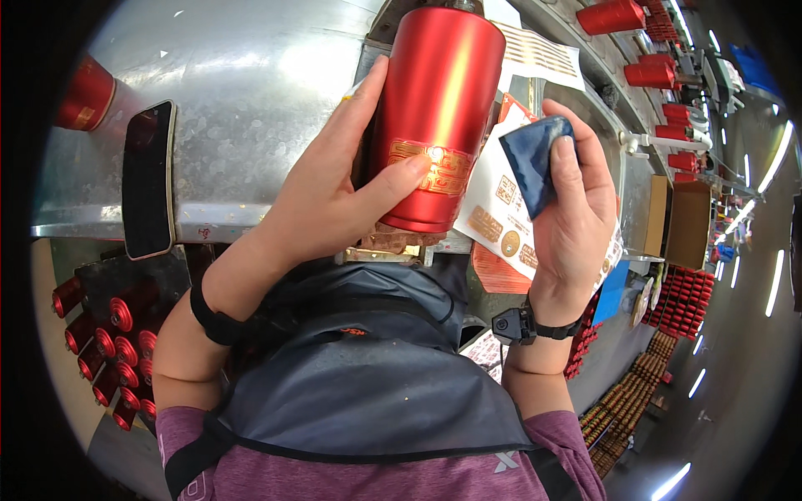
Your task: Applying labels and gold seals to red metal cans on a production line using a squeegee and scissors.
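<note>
The left hand (330, 196) curls around a glossy red bottle (434, 117) with a gold band, thumb pressed on the band, fingers spread up its near side. The bottle stands upright against the grey metal bench (234, 100). Just right of the bottle, the right hand (572, 209) pinches a folded dark blue cloth (535, 159) between thumb and fingers, over a white label sheet (501, 221). Left of the bottle, a dark phone (149, 179) lies on the bench.
</note>
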`<move>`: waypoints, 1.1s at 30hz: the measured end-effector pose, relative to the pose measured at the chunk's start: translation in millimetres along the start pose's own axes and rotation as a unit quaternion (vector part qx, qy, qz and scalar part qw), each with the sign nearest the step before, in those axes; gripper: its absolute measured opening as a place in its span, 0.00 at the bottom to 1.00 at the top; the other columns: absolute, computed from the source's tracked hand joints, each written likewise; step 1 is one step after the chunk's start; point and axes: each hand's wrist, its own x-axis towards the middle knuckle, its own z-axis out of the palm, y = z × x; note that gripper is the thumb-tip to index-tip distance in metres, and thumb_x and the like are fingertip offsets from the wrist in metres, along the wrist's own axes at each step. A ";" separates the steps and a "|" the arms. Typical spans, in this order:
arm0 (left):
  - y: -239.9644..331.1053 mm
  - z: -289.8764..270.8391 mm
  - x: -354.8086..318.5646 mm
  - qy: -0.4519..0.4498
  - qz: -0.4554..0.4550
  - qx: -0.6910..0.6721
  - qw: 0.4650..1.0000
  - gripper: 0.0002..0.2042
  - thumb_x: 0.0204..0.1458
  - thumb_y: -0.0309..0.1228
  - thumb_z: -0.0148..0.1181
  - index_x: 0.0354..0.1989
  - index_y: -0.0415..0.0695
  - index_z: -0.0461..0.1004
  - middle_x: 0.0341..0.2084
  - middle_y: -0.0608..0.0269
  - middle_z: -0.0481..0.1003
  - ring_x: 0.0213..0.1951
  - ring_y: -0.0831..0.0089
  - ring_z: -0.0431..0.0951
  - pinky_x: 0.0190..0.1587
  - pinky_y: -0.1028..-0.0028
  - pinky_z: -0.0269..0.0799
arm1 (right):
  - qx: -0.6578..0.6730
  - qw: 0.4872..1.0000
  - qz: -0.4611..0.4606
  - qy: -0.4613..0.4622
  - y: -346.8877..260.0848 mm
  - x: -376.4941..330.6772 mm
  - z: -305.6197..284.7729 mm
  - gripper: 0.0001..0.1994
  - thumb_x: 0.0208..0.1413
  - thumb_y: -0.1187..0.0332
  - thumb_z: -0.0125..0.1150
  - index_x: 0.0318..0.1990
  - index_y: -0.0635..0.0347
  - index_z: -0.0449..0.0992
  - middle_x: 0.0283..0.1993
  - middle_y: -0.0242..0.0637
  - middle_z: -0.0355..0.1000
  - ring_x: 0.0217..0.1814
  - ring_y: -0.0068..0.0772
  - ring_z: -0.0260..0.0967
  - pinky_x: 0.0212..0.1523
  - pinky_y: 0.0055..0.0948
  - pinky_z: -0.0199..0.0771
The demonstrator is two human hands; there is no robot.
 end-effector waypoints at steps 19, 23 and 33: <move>31.5 -4.5 -2.7 -0.044 0.075 0.368 0.926 0.57 0.31 0.39 0.77 0.71 0.39 0.46 0.61 0.46 0.61 0.61 0.50 0.63 0.62 0.60 0.58 | -0.510 0.766 -0.351 -0.172 -12.1 -28.0 10.2 0.19 0.33 0.78 0.64 0.40 0.57 0.81 0.38 0.32 0.76 0.39 0.33 0.75 0.39 0.29 0.64; 24.2 1.1 -1.7 -0.009 0.137 0.367 0.920 0.55 0.33 0.39 0.77 0.70 0.39 0.48 0.67 0.44 0.54 0.64 0.48 0.59 0.64 0.58 0.55 | -0.541 0.746 -0.368 -0.124 -11.2 -19.6 11.9 0.18 0.35 0.75 0.65 0.40 0.57 0.81 0.37 0.33 0.76 0.38 0.33 0.75 0.36 0.30 0.66; 11.5 -5.3 4.4 -0.016 0.159 0.272 0.949 0.56 0.32 0.41 0.79 0.70 0.39 0.49 0.68 0.44 0.51 0.68 0.49 0.56 0.67 0.61 0.55 | -0.504 0.745 -0.373 -0.227 -17.0 -10.9 17.0 0.18 0.37 0.75 0.63 0.41 0.60 0.81 0.33 0.36 0.75 0.31 0.34 0.73 0.28 0.29 0.71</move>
